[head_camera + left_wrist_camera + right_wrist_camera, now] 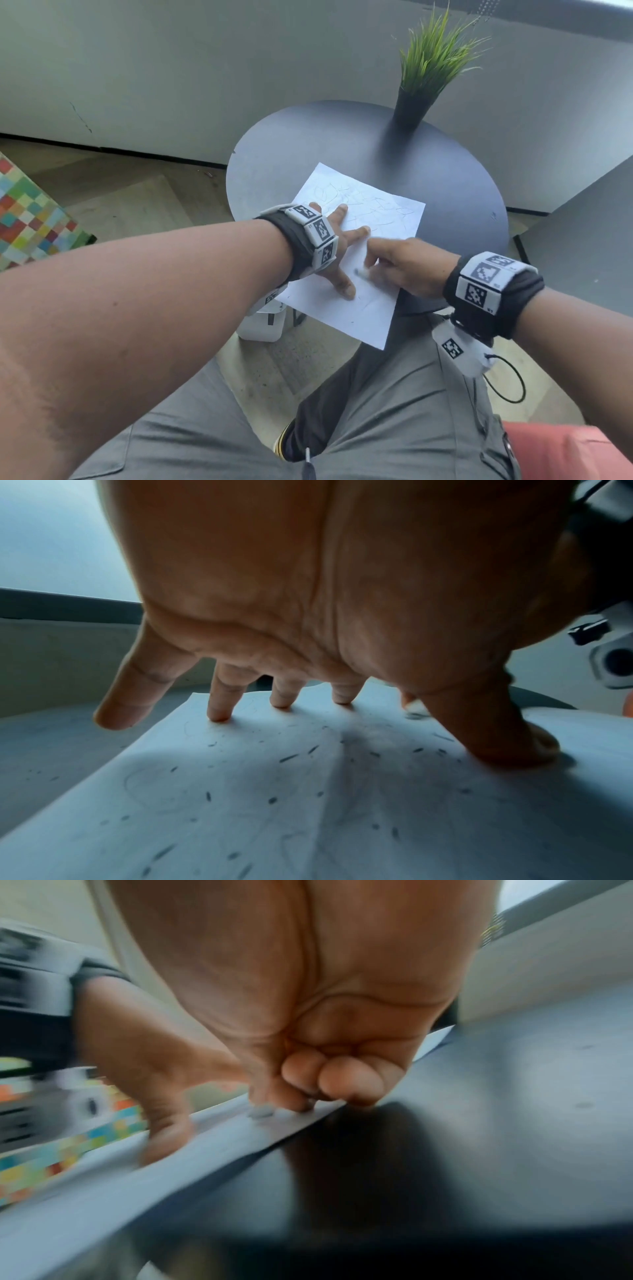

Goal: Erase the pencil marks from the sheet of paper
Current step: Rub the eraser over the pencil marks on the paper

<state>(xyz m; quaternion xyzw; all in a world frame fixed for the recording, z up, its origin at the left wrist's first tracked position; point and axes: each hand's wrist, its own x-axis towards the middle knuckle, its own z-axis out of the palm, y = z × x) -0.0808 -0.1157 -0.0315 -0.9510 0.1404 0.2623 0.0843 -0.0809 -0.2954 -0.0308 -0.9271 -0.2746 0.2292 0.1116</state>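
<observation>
The thin white sheet of paper (356, 260) lies flat near the middle of the head view, on the dark round table (445, 192). Its lower corner seems to hang past the table's near rim. Faint pencil marks (363, 205) cover its upper half; the lower half looks mostly cleaned and is strewn with dark eraser crumbs (287, 758).

The left hand (334, 253) is spread wide. In the left wrist view, its fingertips (219, 715) and thumb are straight and pressing the sheet down. The right hand (407, 267), just right of centre, has its fingers curled and pinched on a small pale eraser (361, 273), whose grey tip touches the paper close beside the left thumb. The right wrist view is blurred.

Judged from these views, the sheet is light, limp and easy to crease or tear; a fold already runs under the left palm. It will likely slide on the smooth table unless pinned, so holding is best done flat, with spread fingers close to the rubbing spot. The overhanging corner has no backing and would probably buckle under pressure.
</observation>
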